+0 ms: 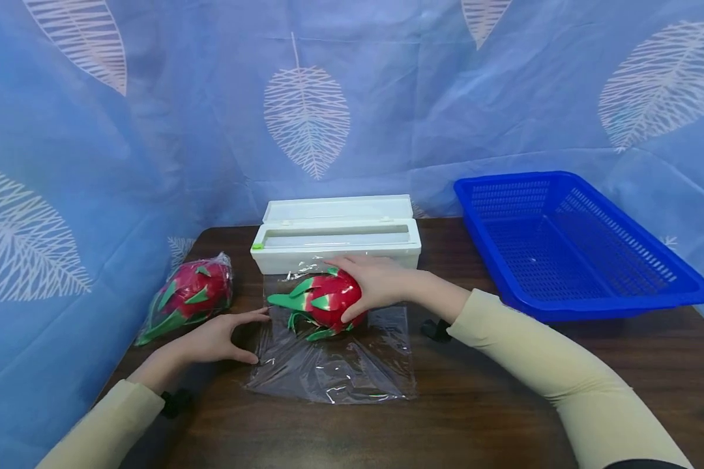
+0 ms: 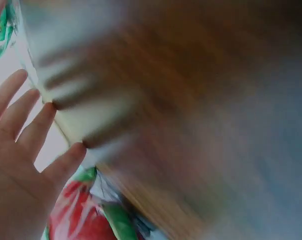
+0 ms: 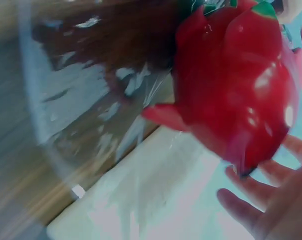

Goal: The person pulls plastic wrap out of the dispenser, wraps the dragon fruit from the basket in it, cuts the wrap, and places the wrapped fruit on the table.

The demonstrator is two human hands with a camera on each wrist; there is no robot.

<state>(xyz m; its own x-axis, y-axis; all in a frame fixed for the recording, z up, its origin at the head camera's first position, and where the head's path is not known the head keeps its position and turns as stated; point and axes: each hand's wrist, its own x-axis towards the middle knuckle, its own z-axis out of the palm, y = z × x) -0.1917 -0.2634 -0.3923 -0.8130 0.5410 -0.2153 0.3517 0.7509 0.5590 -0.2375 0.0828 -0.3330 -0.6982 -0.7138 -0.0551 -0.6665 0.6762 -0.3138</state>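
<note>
A red dragon fruit (image 1: 333, 301) with green scales lies on a sheet of cling film (image 1: 352, 371), its green tip toward the left. My right hand (image 1: 378, 286) holds the fruit's right end, thumb on the near side and fingers over the far side. In the right wrist view the dragon fruit (image 3: 236, 85) fills the upper right, beside my fingers. My left hand (image 1: 220, 339) has its fingers spread at the film's left edge; whether they touch the film I cannot tell. In the left wrist view the left hand (image 2: 26, 145) holds nothing.
A white cling film dispenser (image 1: 337, 241) stands behind the fruit with its lid raised. At the left lies another dragon fruit (image 1: 202, 286), wrapped in clear film. A blue plastic basket (image 1: 598, 306) sits at the right of the dark wooden table (image 1: 457, 417). Leaf-patterned blue cloth (image 1: 375, 130) hangs behind.
</note>
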